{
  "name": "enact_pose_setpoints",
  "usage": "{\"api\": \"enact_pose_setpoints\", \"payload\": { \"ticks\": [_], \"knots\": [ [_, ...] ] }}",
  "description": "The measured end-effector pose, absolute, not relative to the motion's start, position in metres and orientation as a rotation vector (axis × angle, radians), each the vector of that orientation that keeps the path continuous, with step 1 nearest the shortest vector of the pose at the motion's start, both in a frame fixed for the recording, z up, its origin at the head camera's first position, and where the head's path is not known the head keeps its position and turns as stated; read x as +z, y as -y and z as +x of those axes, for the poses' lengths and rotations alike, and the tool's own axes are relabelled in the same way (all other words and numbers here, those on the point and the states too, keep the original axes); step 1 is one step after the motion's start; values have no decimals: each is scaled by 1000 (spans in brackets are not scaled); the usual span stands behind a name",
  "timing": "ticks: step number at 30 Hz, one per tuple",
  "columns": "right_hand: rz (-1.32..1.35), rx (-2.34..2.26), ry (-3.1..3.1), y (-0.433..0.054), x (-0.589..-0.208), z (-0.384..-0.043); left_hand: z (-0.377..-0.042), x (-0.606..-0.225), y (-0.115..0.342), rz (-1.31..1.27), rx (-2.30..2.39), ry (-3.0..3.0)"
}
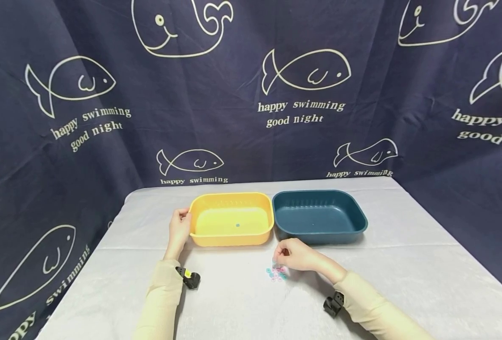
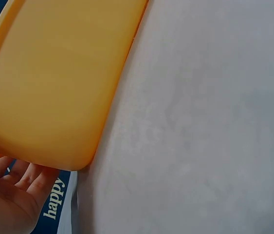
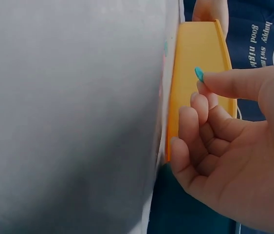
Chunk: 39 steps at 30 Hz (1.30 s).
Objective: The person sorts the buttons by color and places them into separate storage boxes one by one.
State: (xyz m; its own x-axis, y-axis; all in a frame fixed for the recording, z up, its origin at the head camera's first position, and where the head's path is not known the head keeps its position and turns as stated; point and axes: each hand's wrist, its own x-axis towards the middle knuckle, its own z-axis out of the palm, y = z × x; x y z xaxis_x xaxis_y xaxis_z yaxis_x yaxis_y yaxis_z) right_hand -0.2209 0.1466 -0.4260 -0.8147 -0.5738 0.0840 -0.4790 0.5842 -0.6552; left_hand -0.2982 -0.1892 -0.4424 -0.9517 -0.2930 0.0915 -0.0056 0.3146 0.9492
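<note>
My left hand [image 1: 179, 230] holds the left end of a yellow basin [image 1: 230, 240], with fingers against its outer wall in the left wrist view. One small blue piece [image 1: 237, 225] lies on the basin's floor. Between thumb and forefinger, my right hand [image 1: 295, 255] pinches a small, flat, round teal piece [image 3: 198, 74]. That hand is close over a little pile of pink and blue round pieces [image 1: 276, 275] on the table, in front of the two basins. Its fingers partly cover the back of the pile in the head view.
A dark blue basin [image 1: 319, 238] stands directly right of the yellow one, their ends side by side. Both are on a table with a pale grey cloth [image 1: 234, 302]. A navy curtain [image 1: 251, 137] with fish drawings hangs behind and along both sides.
</note>
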Motion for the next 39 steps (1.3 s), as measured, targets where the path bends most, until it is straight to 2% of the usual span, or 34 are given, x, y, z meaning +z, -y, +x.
{"api": "enact_pose_setpoints", "payload": {
  "ticks": [25, 39],
  "knots": [
    [-993, -1236, -2705, -134, -404, -217, -299, -443, 189, 273, -1708, 2348],
    [-864, -1388, -2772, -120, -392, -227, -300, -441, 194, 251, -1676, 2414]
  ]
}}
